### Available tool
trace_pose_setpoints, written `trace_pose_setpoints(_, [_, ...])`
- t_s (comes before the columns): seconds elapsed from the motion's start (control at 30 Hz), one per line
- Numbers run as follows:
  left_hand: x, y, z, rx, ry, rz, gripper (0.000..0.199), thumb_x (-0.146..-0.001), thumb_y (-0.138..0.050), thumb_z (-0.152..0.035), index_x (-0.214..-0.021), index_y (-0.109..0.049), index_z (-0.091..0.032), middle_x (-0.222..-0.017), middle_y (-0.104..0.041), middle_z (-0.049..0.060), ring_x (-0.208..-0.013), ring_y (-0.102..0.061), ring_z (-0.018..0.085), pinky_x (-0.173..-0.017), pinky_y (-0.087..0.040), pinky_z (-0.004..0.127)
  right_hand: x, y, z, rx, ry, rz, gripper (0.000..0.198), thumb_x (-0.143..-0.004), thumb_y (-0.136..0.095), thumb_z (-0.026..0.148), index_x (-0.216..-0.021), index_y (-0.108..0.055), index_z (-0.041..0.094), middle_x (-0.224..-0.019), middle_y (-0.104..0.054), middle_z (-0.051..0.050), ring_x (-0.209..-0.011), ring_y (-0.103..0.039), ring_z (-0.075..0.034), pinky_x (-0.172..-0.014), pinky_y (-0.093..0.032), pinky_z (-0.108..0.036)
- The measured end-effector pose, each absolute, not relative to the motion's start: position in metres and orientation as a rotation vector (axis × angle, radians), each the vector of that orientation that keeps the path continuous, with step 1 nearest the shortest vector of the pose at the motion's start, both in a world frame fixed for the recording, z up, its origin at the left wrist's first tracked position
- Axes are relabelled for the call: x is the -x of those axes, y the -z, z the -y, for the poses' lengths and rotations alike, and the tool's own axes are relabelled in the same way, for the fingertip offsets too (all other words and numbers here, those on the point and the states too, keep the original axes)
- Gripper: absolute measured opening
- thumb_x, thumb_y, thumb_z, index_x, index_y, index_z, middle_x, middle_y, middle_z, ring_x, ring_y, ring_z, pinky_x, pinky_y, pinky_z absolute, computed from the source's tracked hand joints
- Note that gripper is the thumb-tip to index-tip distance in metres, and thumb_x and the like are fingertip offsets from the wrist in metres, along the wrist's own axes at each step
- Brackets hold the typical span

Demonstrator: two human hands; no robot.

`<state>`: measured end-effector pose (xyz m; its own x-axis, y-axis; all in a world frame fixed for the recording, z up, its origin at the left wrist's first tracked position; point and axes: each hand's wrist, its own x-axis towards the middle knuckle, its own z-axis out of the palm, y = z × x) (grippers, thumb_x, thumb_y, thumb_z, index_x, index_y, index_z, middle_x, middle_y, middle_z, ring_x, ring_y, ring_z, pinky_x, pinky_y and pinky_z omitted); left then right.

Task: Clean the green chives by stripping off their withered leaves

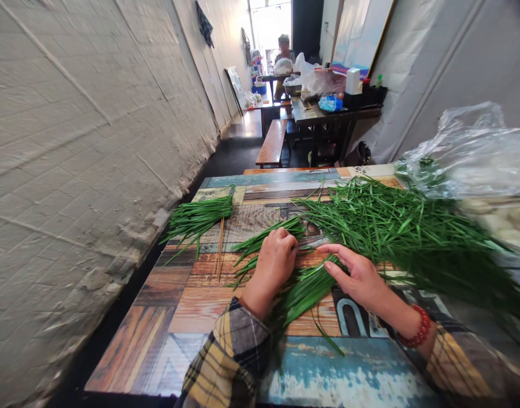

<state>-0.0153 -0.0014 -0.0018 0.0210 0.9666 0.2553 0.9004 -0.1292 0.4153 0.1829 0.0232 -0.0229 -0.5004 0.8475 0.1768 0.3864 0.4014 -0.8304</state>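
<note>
My left hand (275, 262) is closed around a small bunch of green chives (266, 237) lying on the patterned table (200, 306). My right hand (354, 273), with a red bead bracelet at the wrist, rests with fingers spread on the near end of the same chive stalks. A big loose pile of chives (396, 226) spreads over the table's right half. A tidy sorted bundle of chives (198, 218) lies at the far left, beside a pair of wooden chopsticks (219, 254).
A clear plastic bag (476, 153) with pale contents sits at the table's right edge. A white brick wall (81, 141) runs close along the left. Beyond are a wooden bench (271, 143), a cluttered dark table (328, 110) and a seated person (284, 48).
</note>
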Motion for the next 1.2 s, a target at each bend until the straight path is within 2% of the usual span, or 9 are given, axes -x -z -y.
trace_pose_setpoints(0.17, [0.013, 0.001, -0.001, -1.855, -1.062, -1.741, 0.013, -0.083, -0.048, -0.012, -0.074, -0.055, -0.018, -0.074, -0.056, 0.001, -0.072, -0.051, 0.014, -0.069, -0.041, 0.026, -0.183, 0.022, -0.023, 1.07, -1.008, 2.061, 0.031, -0.087, -0.05, 0.032, -0.114, -0.061, 0.022, -0.109, -0.07, -0.005, -0.098, -0.065, -0.021, -0.09, -0.049, -0.037])
trace_pose_setpoints(0.3, [0.008, -0.003, -0.001, -1.515, -1.136, -1.483, 0.008, -0.083, -0.049, -0.016, -0.081, -0.057, -0.016, -0.07, -0.056, -0.001, -0.063, -0.049, 0.011, -0.061, -0.038, 0.022, -0.183, 0.021, -0.023, 1.071, -1.033, 2.064, 0.03, -0.087, -0.05, 0.032, -0.113, -0.062, 0.022, -0.109, -0.071, -0.006, -0.095, -0.065, -0.021, -0.087, -0.05, -0.036])
trace_pose_setpoints(0.37, [0.006, -0.004, 0.0, -1.436, -1.134, -1.412, 0.009, -0.083, -0.05, -0.02, -0.084, -0.058, -0.015, -0.07, -0.055, -0.001, -0.062, -0.047, 0.01, -0.059, -0.038, 0.021, -0.183, 0.021, -0.023, 1.061, -1.032, 2.065, 0.03, -0.088, -0.05, 0.033, -0.113, -0.062, 0.022, -0.109, -0.071, -0.005, -0.096, -0.066, -0.021, -0.086, -0.051, -0.036])
trace_pose_setpoints(0.53, [0.006, -0.003, 0.0, -1.417, -1.13, -1.381, 0.011, -0.078, -0.06, -0.025, -0.078, -0.058, -0.014, -0.069, -0.054, -0.002, -0.064, -0.047, 0.01, -0.061, -0.037, 0.02, -0.183, 0.019, -0.023, 1.07, -1.022, 2.073, 0.03, -0.088, -0.05, 0.033, -0.113, -0.062, 0.022, -0.107, -0.071, -0.005, -0.094, -0.067, -0.02, -0.085, -0.051, -0.035])
trace_pose_setpoints(0.7, [0.006, -0.005, 0.0, -1.426, -1.059, -1.431, 0.026, -0.086, -0.05, -0.032, -0.088, -0.067, -0.013, -0.065, -0.054, -0.001, -0.059, -0.045, 0.01, -0.055, -0.035, 0.021, -0.183, 0.019, -0.023, 1.079, -1.005, 2.071, 0.029, -0.088, -0.05, 0.032, -0.113, -0.062, 0.022, -0.109, -0.071, -0.005, -0.096, -0.066, -0.021, -0.086, -0.051, -0.036])
trace_pose_setpoints(0.93, [0.007, -0.009, 0.004, -1.585, -0.874, -1.31, 0.042, -0.092, -0.038, -0.039, -0.106, -0.067, -0.012, -0.065, -0.052, -0.001, -0.06, -0.043, 0.011, -0.057, -0.034, 0.022, -0.183, 0.018, -0.022, 1.006, -1.013, 2.065, 0.029, -0.088, -0.05, 0.031, -0.114, -0.062, 0.024, -0.116, -0.069, -0.004, -0.106, -0.064, -0.02, -0.094, -0.049, -0.036])
trace_pose_setpoints(1.1, [0.005, -0.007, 0.003, -1.531, -0.921, -1.296, 0.032, -0.092, -0.039, -0.032, -0.11, -0.058, -0.013, -0.058, -0.049, -0.004, -0.054, -0.043, 0.01, -0.054, -0.034, 0.022, -0.182, 0.015, -0.021, 1.008, -1.025, 2.075, 0.029, -0.088, -0.05, 0.031, -0.113, -0.062, 0.022, -0.113, -0.071, -0.004, -0.103, -0.065, -0.019, -0.091, -0.05, -0.035])
trace_pose_setpoints(1.2, [0.003, -0.006, 0.003, -1.452, -0.97, -1.31, 0.021, -0.091, -0.04, -0.03, -0.102, -0.051, -0.016, -0.059, -0.053, -0.004, -0.048, -0.042, 0.009, -0.049, -0.033, 0.021, -0.182, 0.015, -0.021, 1.021, -1.022, 2.073, 0.029, -0.088, -0.05, 0.031, -0.113, -0.062, 0.022, -0.111, -0.071, -0.004, -0.102, -0.066, -0.02, -0.091, -0.05, -0.036])
